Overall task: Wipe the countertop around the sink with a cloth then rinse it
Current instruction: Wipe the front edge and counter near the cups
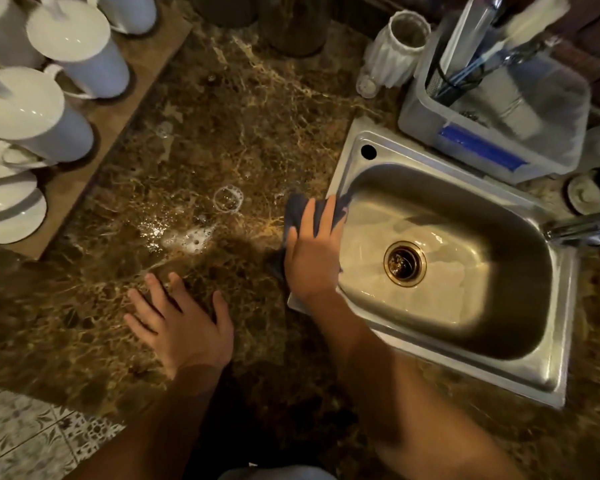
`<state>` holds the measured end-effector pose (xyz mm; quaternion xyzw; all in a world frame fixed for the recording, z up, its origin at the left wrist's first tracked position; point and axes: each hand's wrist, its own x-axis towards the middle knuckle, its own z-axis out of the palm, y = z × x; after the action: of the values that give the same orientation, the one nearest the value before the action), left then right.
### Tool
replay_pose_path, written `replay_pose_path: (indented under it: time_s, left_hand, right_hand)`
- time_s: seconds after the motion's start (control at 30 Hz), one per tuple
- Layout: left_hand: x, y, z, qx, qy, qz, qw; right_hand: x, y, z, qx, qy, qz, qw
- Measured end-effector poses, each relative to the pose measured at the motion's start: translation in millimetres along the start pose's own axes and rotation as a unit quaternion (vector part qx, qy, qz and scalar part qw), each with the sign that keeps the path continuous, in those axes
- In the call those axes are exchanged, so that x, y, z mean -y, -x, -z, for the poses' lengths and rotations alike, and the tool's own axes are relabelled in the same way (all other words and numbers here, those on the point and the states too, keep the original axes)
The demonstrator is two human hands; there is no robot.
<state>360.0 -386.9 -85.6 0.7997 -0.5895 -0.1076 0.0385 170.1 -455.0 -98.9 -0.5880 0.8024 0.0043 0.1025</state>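
A dark blue cloth [296, 211] lies over the left rim of the steel sink [555, 368], partly on the brown marble countertop [229, 109]. My right hand [312, 251] presses flat on the cloth with fingers spread, covering most of it. My left hand [181, 323] rests palm-down on the bare countertop to the left, fingers apart, holding nothing. Soap suds and water [187, 237] sit on the counter left of the cloth. The sink basin is wet, with a brass-coloured drain [404, 263] in its middle.
White lidded ceramic jugs [73, 39] stand on a wooden board [118, 112] at the left. A ribbed white vase [395, 46] and a clear plastic bin [492, 133] with utensils sit behind the sink. A chrome tap [582, 230] reaches in from the right. Patterned floor tiles [32, 434] show lower left.
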Motion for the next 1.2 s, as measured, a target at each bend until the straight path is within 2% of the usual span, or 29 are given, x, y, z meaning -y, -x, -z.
replay_pose_path:
  time_s: [0.07,0.17,0.37,0.6,0.7,0.8,0.97,1.07,1.2]
  left_hand:
    - [-0.6,0.6,0.8,-0.004,-0.003,0.003,1.0]
    - [-1.8,1.2,1.6,-0.011,-0.008,0.001,1.0]
    - [0.7,0.4,-2.6,-0.003,-0.001,0.002,1.0]
    - [2.6,-0.6,-6.0,-0.006,-0.004,0.003,1.0]
    - [2.5,-0.9,-5.8,-0.009,-0.005,0.006,1.0]
    - [0.7,-1.4,-4.9,-0.007,-0.002,0.008,1.0]
    - [-1.4,-1.1,-1.6,-0.012,0.01,0.019,1.0]
    - [-2.2,-1.9,0.1,-0.018,0.005,0.019,1.0]
    - [-2.6,-0.5,0.1,-0.026,0.014,0.019,0.999]
  right_hand:
    - [14.3,40.5,5.3,0.002,-0.018,-0.01,1.0]
    - [20.9,67.2,8.4,0.007,-0.005,0.02,1.0]
    - [0.5,-3.4,2.2,0.009,0.03,0.073,0.997]
    - [-33.4,-126.4,14.4,0.012,0.065,0.034,0.997]
    - [-29.7,-124.1,11.3,0.003,0.043,0.015,0.999]
    - [-21.2,-83.2,6.5,-0.022,0.023,0.016,0.999]
    - [-15.6,-16.0,1.2,-0.007,0.038,0.131,0.991]
    - [-23.6,-46.1,19.9,0.039,0.048,0.106,0.992]
    - [-40.0,-123.3,31.8,0.058,0.076,0.071,0.993]
